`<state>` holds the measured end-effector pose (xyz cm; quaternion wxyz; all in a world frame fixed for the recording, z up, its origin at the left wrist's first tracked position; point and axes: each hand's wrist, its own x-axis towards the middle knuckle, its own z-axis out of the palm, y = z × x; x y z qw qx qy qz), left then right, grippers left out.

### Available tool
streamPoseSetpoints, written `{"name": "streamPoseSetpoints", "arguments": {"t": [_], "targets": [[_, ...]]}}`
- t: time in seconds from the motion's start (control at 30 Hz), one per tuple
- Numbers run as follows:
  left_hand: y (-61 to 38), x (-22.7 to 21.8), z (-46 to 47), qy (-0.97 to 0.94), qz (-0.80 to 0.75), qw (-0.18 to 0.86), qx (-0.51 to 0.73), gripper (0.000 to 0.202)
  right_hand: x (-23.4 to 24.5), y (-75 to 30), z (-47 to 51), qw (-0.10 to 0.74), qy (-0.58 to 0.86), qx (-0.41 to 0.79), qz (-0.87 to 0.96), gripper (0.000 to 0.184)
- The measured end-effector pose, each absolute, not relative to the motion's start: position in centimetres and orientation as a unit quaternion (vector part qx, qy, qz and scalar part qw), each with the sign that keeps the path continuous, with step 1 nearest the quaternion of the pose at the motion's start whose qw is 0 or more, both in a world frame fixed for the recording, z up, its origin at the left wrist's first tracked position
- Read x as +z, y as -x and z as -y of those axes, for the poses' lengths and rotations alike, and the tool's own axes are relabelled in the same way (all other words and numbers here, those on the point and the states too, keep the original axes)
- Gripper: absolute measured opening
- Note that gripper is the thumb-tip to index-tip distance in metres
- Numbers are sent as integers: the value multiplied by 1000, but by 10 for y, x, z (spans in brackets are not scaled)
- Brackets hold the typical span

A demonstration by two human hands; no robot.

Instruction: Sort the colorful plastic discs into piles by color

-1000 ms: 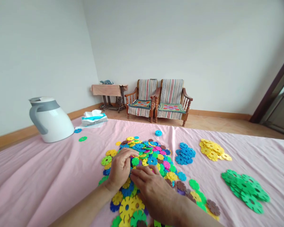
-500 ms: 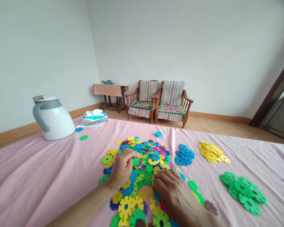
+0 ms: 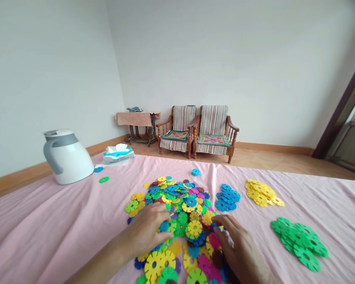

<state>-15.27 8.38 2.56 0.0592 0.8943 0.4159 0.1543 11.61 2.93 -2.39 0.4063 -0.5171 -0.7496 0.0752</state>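
Note:
A mixed heap of notched plastic snowflake discs point(image 3: 182, 217) lies on the pink cloth in front of me, in yellow, green, blue, pink, purple and brown. My left hand point(image 3: 149, 228) rests over the heap's left side, its fingers bent and the thumb held apart. No disc shows in its grasp. At the right side of the heap, my right hand point(image 3: 241, 244) reaches down with thumb and fingers apart, touching or just above the discs there. Its palm side is hidden. Between the hands a yellow disc point(image 3: 194, 228) lies over dark blue ones.
Separate piles of blue discs point(image 3: 228, 197), yellow discs point(image 3: 262, 193) and green discs point(image 3: 300, 240) lie to the right. A white jug point(image 3: 69, 157) and a tissue box point(image 3: 118, 156) stand at the left back. Two wooden chairs point(image 3: 213, 136) are beyond the pink cloth point(image 3: 62, 221).
My right hand has moved right, from the heap's middle to its right edge, and its fingers have spread. My left hand has dropped slightly nearer and its thumb has opened out. The view tilted slightly.

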Motion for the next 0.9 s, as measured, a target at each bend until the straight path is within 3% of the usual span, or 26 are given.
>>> {"name": "streamPoseSetpoints", "arguments": {"t": [0.13,0.4,0.6,0.77,0.9], "targets": [[150,15,-81,-883,-448,46,136,25,-31,-118,-33,432,540,115,714,20],[134,17,-79,-878,-461,43,119,23,-36,-120,-34,422,543,128,715,22],[131,13,-87,-879,-442,85,158,29,-41,-121,-36,417,524,105,735,23],[126,15,-88,-880,-417,109,200,13,-38,-120,-32,407,529,79,741,23],[123,16,-91,-860,-429,103,256,22,-21,-112,-25,347,491,42,798,28]]}}
